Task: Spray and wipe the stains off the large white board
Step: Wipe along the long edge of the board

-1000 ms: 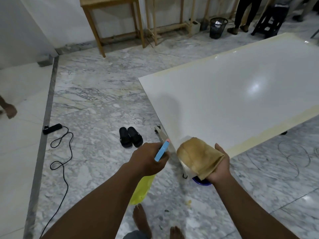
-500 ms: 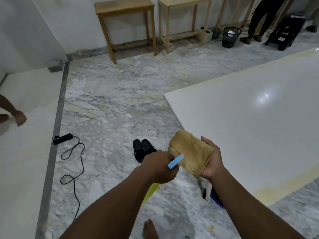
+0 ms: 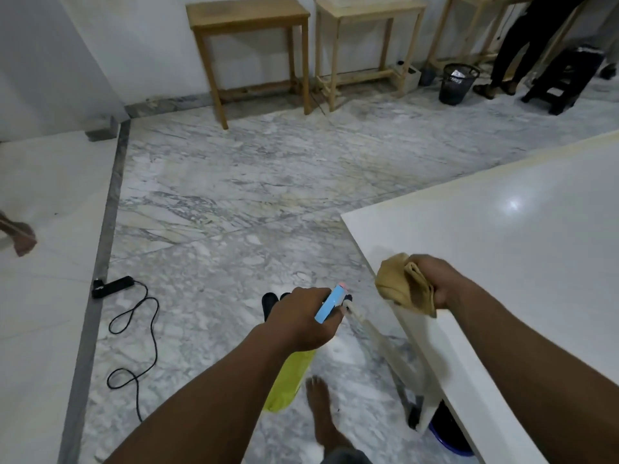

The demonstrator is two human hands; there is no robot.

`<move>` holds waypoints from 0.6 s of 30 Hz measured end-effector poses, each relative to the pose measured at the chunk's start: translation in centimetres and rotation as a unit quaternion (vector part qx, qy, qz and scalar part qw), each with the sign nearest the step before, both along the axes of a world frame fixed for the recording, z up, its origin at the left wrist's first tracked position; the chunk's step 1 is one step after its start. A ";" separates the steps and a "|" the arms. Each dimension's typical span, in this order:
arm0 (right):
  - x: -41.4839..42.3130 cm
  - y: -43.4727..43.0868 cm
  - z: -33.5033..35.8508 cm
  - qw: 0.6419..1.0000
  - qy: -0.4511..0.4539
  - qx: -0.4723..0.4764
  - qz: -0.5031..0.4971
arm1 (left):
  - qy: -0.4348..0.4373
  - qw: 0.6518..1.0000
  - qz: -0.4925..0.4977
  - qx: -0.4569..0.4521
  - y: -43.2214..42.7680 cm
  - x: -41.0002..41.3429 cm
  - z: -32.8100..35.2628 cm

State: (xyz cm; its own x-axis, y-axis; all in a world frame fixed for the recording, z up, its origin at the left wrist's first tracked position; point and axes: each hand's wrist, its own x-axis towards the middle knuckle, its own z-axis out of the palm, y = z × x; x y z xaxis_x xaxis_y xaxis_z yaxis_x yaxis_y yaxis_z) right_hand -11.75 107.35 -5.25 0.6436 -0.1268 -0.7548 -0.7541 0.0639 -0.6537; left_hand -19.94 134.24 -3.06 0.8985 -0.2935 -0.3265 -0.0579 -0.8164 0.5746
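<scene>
The right hand has turned over. Its fingers now grip the tan cloth on the near edge of the white board. The left hand still holds the spray bottle just beside the board.

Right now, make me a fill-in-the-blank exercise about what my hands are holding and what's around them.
The bottle in the left hand has a ____ head.
The right hand grips the cloth at the edge of the ____ board.
The basket is ____.
The foot near the bottle is ____.
Missing words: blue; white; black; bare.
</scene>
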 end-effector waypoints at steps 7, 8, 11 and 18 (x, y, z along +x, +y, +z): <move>16.0 5.7 -2.8 0.888 -0.221 -0.348 0.204 | 0.042 0.997 0.064 0.012 3.0 7.8 -1.2; 17.6 6.6 -4.2 0.853 -0.257 -0.384 0.242 | 0.051 0.996 0.070 0.014 3.5 8.8 -1.6; 19.9 8.5 -10.7 0.720 -0.266 -0.467 0.439 | 0.056 0.994 0.087 0.026 4.6 11.4 -2.9; 20.7 8.6 -17.0 0.598 -0.293 -0.566 0.486 | 0.056 0.993 0.107 0.006 5.2 14.6 -5.9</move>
State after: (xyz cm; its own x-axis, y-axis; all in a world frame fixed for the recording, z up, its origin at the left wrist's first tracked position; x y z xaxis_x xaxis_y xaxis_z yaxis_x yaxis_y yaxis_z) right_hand 8.95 115.92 -22.22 0.9400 0.3072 -0.1481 0.3057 -0.9515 -0.0335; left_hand -5.36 139.45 -9.00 0.8975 -0.0952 -0.4305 0.1815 -0.8101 0.5575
